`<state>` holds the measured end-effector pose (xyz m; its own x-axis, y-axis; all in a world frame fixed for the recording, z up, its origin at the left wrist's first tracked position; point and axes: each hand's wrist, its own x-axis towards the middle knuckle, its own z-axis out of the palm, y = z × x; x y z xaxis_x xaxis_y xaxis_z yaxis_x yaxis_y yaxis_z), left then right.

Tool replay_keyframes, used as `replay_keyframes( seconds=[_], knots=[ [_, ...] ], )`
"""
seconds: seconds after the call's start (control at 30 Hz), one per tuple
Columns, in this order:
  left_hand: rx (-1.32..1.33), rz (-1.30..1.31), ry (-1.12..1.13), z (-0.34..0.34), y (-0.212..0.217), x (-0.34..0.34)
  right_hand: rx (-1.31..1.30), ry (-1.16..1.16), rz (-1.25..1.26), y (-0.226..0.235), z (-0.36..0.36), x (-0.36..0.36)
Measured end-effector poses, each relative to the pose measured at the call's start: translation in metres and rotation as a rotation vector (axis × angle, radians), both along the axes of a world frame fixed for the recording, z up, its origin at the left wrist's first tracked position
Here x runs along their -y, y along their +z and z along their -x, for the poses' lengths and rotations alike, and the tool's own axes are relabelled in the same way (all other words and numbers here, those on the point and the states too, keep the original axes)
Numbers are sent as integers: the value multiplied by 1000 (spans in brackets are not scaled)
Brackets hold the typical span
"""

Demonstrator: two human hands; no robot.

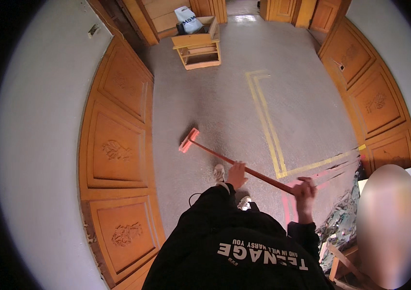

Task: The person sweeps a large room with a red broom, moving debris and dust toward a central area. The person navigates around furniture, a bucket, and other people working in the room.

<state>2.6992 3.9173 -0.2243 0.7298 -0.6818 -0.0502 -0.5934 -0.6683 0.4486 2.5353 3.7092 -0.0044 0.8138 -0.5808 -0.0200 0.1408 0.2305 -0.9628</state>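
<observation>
A broom with a pinkish-red head (189, 139) and a long reddish-brown handle (215, 153) slants across the floor in front of me. Its head is down on the grey floor, ahead and to the left of my feet. Partway along the handle, my left hand (237, 175) is closed around it. Higher up, my right hand (305, 192) grips the handle near its end, fingers curled. Both arms are in black sleeves.
A wooden cabinet frame (197, 51) stands far ahead with a white bag (188, 20) on top. Carved wood panels (118, 150) line both side walls. Yellow tape (268, 126) and pink tape mark the floor. Camouflage cloth (342, 212) and wooden pieces (343, 261) lie at right.
</observation>
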Motion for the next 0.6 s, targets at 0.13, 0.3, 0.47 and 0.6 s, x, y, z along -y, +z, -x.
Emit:
replay_keyframes(
  seconds=[0.13,0.3,0.47,0.6],
  knots=[
    [19,-2,203,-35,-25,-31,-71,245,-14,-3,-50,-34],
    [-43,74,53,-63,-17,6,-100,-4,128,33,-68,-8],
    [-176,390,-264,-92,45,106,220,-253,129,102,-71,37],
    [-83,448,-439,-135,87,142,263,-280,267,130,-97,54]
  ],
)
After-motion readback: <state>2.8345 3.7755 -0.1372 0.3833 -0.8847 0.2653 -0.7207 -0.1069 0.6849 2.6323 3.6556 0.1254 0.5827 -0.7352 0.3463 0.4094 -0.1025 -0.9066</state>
